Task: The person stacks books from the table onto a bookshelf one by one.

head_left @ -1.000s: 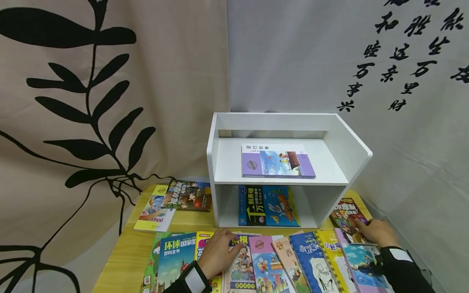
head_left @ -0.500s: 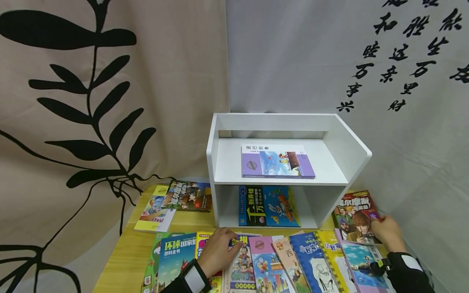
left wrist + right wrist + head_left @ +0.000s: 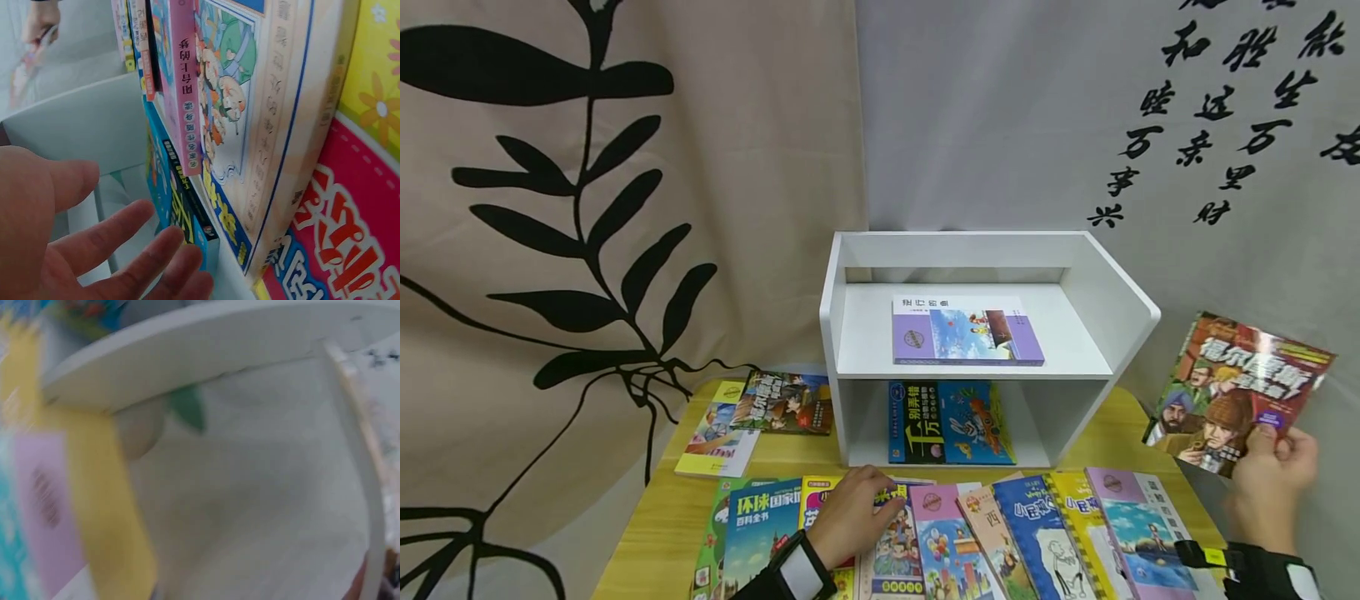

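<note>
Book with a red cover [image 3: 1240, 392] hangs tilted right of the white shelf [image 3: 962, 242] in the head view — thumb and fingers of the right hand [image 3: 1273, 479] pinch its lower edge; the left hand [image 3: 853, 521] lies over a row of books [image 3: 951, 533]; in the left wrist view its fingers, relaxed, spread slightly near a pink spine [image 3: 185, 94]; the right wrist view, blurred, shows yellow tabletop [image 3: 103, 487] — a purple book [image 3: 47, 506] lies on it.
</note>
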{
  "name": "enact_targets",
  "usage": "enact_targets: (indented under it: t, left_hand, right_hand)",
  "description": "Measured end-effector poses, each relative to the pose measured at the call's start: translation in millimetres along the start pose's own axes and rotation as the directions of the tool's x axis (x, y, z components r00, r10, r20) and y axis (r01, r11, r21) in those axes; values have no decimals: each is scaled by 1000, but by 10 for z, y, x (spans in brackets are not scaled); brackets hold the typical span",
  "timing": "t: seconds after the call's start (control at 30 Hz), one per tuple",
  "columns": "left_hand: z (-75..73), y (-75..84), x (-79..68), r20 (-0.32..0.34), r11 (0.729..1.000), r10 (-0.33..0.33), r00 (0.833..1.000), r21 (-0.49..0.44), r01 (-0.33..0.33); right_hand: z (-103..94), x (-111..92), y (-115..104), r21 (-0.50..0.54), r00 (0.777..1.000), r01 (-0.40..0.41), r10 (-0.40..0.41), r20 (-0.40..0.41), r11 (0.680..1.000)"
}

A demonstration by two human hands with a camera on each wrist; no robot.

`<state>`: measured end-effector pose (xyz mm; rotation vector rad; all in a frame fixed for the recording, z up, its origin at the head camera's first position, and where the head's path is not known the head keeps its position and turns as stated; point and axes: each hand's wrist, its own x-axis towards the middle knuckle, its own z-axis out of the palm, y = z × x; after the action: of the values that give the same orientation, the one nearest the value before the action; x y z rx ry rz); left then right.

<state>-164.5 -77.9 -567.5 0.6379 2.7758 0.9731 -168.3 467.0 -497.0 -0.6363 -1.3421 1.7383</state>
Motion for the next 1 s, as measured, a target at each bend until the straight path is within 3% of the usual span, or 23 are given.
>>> enact_targets:
  t: [0.07,0.13,0.33,0.47,0.53,0.63,0.7,0.77,0.87,1.0]
  left_hand:
    - [-32,19,9,-3,1000,10,1000,-13,-10]
    - [-83,45,20,-17,999,24,1000,-27,-25]
    - [-282,173,78,-104,995,81,991,-53,-87]
    - [-432,303,93,-138,986,110,984,-110,-126]
    - [-501,368,90,-161,975,140,977,-146,-164]
    - [-592,461,69,-201,958,185,962,-184,-222]
    - [-641,518,57,-234,944,216,948,-198,-264]
    - [-682,572,42,-263,929,242,934,-214,-301]
    - [-726,643,15,-298,904,287,910,-230,-360]
    - [-759,739,-35,-310,870,354,883,-238,-432]
  right_hand:
    - [65,-95,-122,134,998,60,-62,13,989]
    - [158,-206,-251,205,992,110,-120,40,973]
    - [491,-613,-526,320,957,220,-268,113,922]
    - [632,-896,-587,312,912,255,-335,238,915]
    - [673,-1026,-600,199,868,317,-368,333,927]
    - [730,-1207,-610,32,780,431,-390,489,902]
    - [771,-1309,-597,-23,705,496,-387,595,868]
    - [818,-1397,-564,-2,618,522,-376,690,853]
    - [883,-1510,-477,39,469,581,-373,801,813]
    - [968,-1654,-334,95,287,667,-373,882,739]
